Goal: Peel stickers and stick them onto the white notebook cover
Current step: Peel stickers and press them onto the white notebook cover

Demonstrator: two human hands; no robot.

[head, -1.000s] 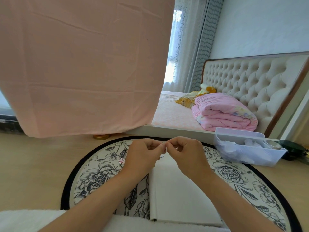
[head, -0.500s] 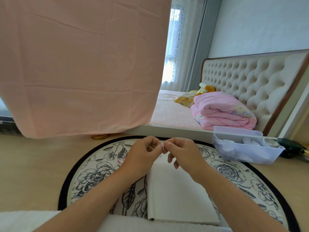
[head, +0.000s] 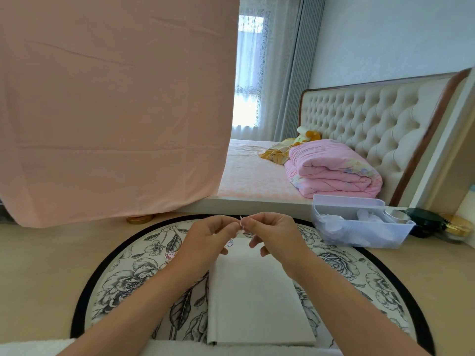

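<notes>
Above the far edge of the white notebook [head: 257, 299], the left hand [head: 208, 240] and the right hand [head: 272, 232] meet at their fingertips. Both pinch one tiny sticker piece [head: 241, 223], pale with a pink edge, which stands up thin between them. It is too small to tell which part is the sticker and which is the backing.

A second ago the right hand's lower fingers were curled in. Now they are spread loosely downward, and only the thumb and first finger do the work. I judge that the peeling has started and the sticking step is not yet done.

The notebook lies closed, flat and matte, and its cover shows no sticker where it is visible. It rests on a round floral mat [head: 128, 273] with black-and-grey roses and a black border. Two small cartoon stickers [head: 171, 255] lie on the mat near the left hand.

To the right stands a translucent plastic bin [head: 359, 227] with a rectangular shape. Behind hangs a smooth pink sheet [head: 115, 111], slightly creased.
</notes>
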